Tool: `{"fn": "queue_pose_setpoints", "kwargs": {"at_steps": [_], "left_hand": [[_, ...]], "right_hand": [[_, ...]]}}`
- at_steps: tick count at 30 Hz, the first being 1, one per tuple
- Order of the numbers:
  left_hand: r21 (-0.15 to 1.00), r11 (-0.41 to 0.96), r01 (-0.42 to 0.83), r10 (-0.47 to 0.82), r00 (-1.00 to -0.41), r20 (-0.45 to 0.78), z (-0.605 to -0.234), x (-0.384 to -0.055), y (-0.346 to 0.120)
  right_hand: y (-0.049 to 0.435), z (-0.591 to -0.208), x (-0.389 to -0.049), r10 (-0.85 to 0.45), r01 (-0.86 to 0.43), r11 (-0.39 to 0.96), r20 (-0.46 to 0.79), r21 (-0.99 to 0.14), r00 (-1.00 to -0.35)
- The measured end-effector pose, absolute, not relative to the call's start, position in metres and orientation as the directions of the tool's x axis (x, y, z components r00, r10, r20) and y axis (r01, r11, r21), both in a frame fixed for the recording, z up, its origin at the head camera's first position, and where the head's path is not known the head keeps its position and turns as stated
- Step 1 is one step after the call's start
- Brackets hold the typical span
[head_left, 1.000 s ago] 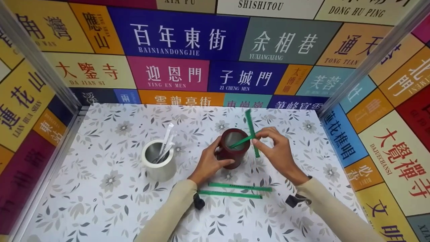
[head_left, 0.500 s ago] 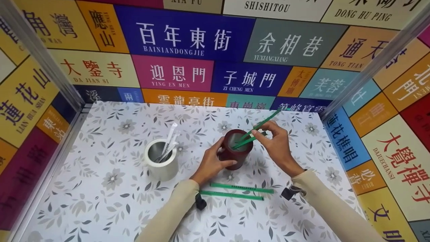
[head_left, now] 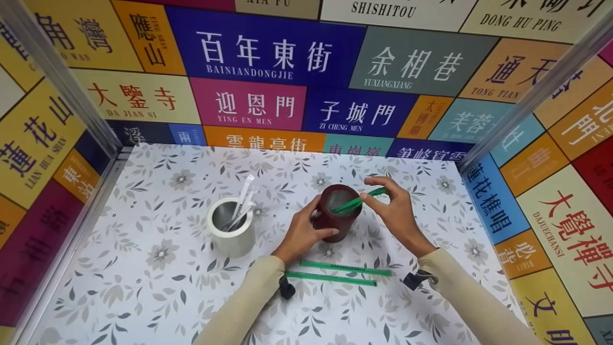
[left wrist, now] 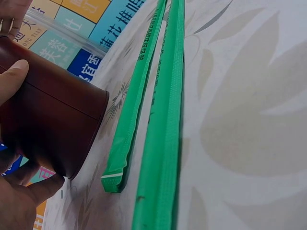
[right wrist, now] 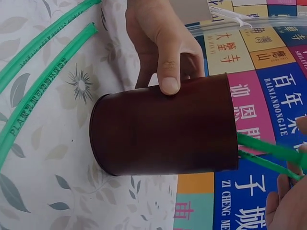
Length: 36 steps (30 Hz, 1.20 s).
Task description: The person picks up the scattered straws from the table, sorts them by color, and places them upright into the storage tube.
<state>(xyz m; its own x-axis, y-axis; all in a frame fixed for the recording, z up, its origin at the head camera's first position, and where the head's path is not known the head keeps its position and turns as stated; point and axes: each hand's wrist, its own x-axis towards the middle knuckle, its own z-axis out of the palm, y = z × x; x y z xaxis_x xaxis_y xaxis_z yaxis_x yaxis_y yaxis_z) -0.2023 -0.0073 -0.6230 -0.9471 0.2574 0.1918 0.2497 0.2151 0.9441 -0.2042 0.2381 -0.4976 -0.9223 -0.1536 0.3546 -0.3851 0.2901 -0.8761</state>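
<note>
My left hand (head_left: 300,234) grips a dark red-brown leather-look cup (head_left: 337,225) from its left side, thumb across the front. The cup tilts slightly on the table. Green paper-wrapped straws (head_left: 348,205) lean out of its mouth to the right, and my right hand (head_left: 396,211) pinches them near their outer ends, between thumb and fingers. In the right wrist view two green straws (right wrist: 268,146) reach from the cup's rim to that hand. Their lower ends are hidden inside. Two more wrapped straws, an upper straw (head_left: 346,267) and a lower straw (head_left: 330,278), lie side by side before the cup.
To the left stands a white cup (head_left: 234,243) with white-wrapped straws (head_left: 244,196) leaning in it. A floral cloth (head_left: 158,297) covers the table. Panels printed with place names (head_left: 263,52) wall in the back and both sides.
One green straw, first crosswise in my right hand, has swung in line with the other and gone down into the cup. My left hand keeps its hold on the cup.
</note>
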Motion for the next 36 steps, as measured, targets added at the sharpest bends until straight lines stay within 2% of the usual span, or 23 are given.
{"fn": "queue_pose_setpoints", "kwargs": {"at_steps": [5, 13, 21, 30, 36], "left_hand": [[0.943, 0.215, 0.252, 0.25, -0.948, 0.197, -0.623, -0.201, -0.006], [0.941, 0.207, 0.267, 0.258, -0.943, 0.211, -0.624, -0.202, -0.008], [0.944, 0.191, 0.27, 0.26, -0.941, 0.217, -0.625, -0.203, -0.007], [0.941, 0.207, 0.268, 0.263, -0.942, 0.21, -0.622, -0.203, -0.007], [0.938, 0.216, 0.27, 0.264, -0.941, 0.21, -0.622, -0.202, -0.006]], "right_hand": [[0.248, -0.509, -0.196, -0.135, -0.398, 0.239, 0.375, -0.886, -0.917], [0.262, -0.536, -0.175, -0.097, -0.315, 0.256, 0.3, -0.914, -0.949], [0.264, -0.573, -0.149, -0.132, -0.251, 0.308, 0.219, -0.918, -0.967], [0.256, -0.609, -0.117, -0.237, -0.199, 0.407, 0.108, -0.892, -0.966], [0.25, -0.624, -0.101, -0.271, -0.224, 0.437, 0.11, -0.871, -0.956]]}}
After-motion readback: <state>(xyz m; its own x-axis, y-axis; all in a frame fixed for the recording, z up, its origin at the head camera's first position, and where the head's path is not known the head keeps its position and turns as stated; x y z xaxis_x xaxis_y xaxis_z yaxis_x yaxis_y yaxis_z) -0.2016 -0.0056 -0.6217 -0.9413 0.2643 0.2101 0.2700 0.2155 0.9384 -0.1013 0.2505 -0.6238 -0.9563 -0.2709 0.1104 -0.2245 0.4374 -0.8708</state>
